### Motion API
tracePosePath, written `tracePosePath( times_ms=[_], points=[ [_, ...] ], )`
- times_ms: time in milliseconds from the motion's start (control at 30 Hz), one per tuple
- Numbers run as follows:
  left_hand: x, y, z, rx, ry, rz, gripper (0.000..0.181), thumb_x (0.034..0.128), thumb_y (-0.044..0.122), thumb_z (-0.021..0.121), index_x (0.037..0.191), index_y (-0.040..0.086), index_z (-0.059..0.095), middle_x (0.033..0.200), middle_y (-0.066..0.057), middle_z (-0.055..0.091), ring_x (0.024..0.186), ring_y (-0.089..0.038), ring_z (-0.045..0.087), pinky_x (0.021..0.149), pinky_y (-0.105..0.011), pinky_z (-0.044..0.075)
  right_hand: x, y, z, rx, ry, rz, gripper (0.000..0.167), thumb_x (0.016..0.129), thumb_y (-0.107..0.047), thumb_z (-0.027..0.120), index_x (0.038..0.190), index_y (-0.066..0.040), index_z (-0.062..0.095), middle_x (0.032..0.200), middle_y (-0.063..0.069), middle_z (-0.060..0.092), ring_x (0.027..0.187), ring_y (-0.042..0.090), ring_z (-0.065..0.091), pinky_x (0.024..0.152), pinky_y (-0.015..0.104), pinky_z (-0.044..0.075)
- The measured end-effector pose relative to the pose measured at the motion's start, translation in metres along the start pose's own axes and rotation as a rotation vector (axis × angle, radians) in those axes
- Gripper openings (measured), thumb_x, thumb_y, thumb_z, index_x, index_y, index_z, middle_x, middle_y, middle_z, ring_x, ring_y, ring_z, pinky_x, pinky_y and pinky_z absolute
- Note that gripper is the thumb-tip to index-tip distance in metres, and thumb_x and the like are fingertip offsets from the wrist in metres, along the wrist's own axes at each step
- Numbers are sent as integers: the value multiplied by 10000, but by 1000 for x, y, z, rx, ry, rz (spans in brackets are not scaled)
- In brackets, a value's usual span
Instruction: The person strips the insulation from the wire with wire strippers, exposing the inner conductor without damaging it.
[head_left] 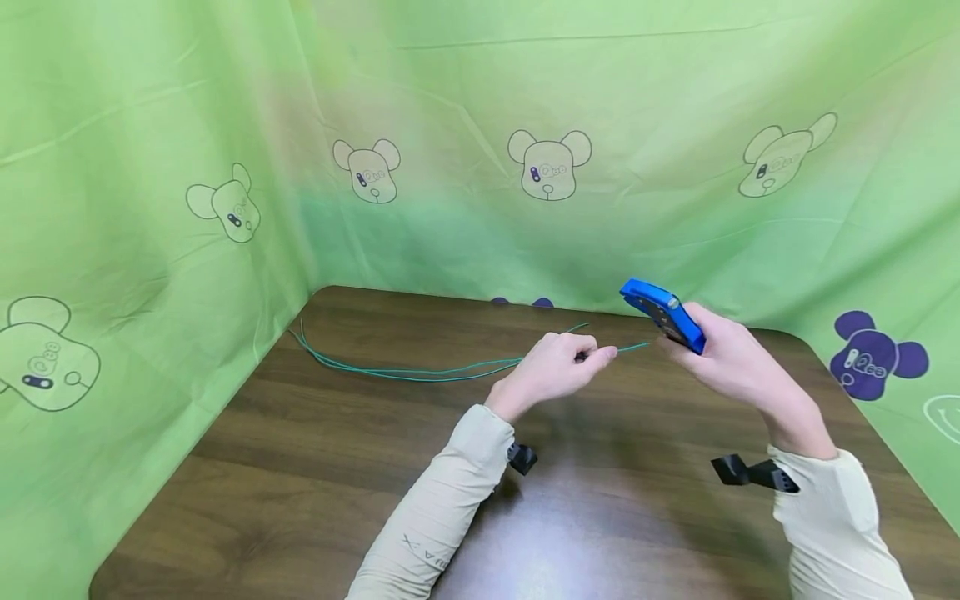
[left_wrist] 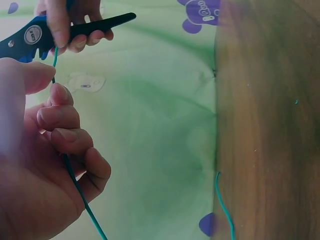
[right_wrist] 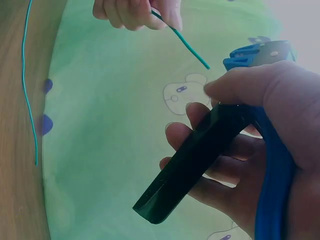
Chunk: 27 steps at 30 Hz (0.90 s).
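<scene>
Pinching green wire (right_wrist: 189, 47) near one end with left hand (head_left: 551, 365), likely to steady protruding tip. Gripping wire stripper (head_left: 666, 315) in right hand (head_left: 731, 350), handles spread, near tip but apart. Trailing wire leftward over wooden table (head_left: 300, 500). Hemmed by green curtain (head_left: 457, 233) at far edge; roomier nearer body.

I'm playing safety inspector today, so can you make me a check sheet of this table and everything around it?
Surface: brown wood table with rounded corners.
Job's things: green wire and blue tool; the wire's tip is apart from the tool.
Clutter: one tiny green speck on the wood.
Grippers: left hand pinches the wire; right hand holds the tool.
Cables: green strands stretch left across the table; can't tell if they're all one wire. Other cables: nothing seen.
Surroundings: green cloth printed with cartoon animal heads.
</scene>
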<state>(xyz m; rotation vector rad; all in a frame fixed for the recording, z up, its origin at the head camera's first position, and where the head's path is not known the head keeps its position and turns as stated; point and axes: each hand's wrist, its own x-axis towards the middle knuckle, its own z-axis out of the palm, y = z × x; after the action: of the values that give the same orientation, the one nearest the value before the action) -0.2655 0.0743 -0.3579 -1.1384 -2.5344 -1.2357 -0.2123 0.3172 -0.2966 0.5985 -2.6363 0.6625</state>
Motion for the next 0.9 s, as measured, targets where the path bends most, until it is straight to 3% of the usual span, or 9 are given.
tracePosePath(
  times_ms=[100, 233, 400, 567, 767, 900],
  points=[
    [0, -1, -5, -8, 5, -3, 432, 1036, 410, 518, 668, 185, 497, 592, 96, 391, 543, -38, 371, 564, -183, 337, 4, -1, 3, 22, 7, -11, 263, 914, -82, 718, 1139, -25, 594, 891, 132, 652, 661, 168, 551, 593, 304, 444],
    [0, -3, -11, -14, 12, -1, 448, 1041, 400, 518, 665, 164, 459, 591, 78, 348, 543, -49, 327, 560, -194, 311, 9, -1, 6, 150, -21, 20, 433, 974, -131, 665, 1377, -58, 525, 982, 143, 671, 677, 162, 596, 606, 276, 474],
    [0, -3, -17, -29, 16, 9, 447, 1043, 386, 525, 666, 154, 462, 578, 79, 345, 528, -51, 322, 542, -202, 303, 13, 1, 8, 207, -69, 12, 335, 1004, -166, 633, 1324, -79, 585, 1053, 92, 681, 711, 161, 611, 630, 254, 477],
    [1, -1, -22, -15, 41, 22, 443, 1041, 375, 529, 660, 161, 458, 572, 80, 339, 527, -48, 317, 545, -196, 295, 13, 1, 8, 181, -91, 68, 252, 998, -237, 649, 1184, -68, 644, 888, 101, 656, 686, 196, 577, 581, 307, 456],
    [-2, -1, -32, -40, 78, 8, 466, 1032, 392, 546, 646, 153, 441, 568, 74, 331, 532, -62, 316, 549, -212, 295, 15, -1, 8, 134, -70, 167, 354, 969, -340, 680, 1146, -36, 646, 886, 87, 714, 743, 237, 591, 613, 340, 437],
    [-6, -1, -39, -34, 103, -9, 472, 1029, 398, 548, 641, 152, 439, 570, 67, 332, 539, -72, 329, 546, -217, 295, 15, -1, 12, 161, -77, 183, 354, 946, -344, 713, 1130, -48, 651, 916, 101, 712, 753, 226, 603, 634, 328, 447]
  ],
)
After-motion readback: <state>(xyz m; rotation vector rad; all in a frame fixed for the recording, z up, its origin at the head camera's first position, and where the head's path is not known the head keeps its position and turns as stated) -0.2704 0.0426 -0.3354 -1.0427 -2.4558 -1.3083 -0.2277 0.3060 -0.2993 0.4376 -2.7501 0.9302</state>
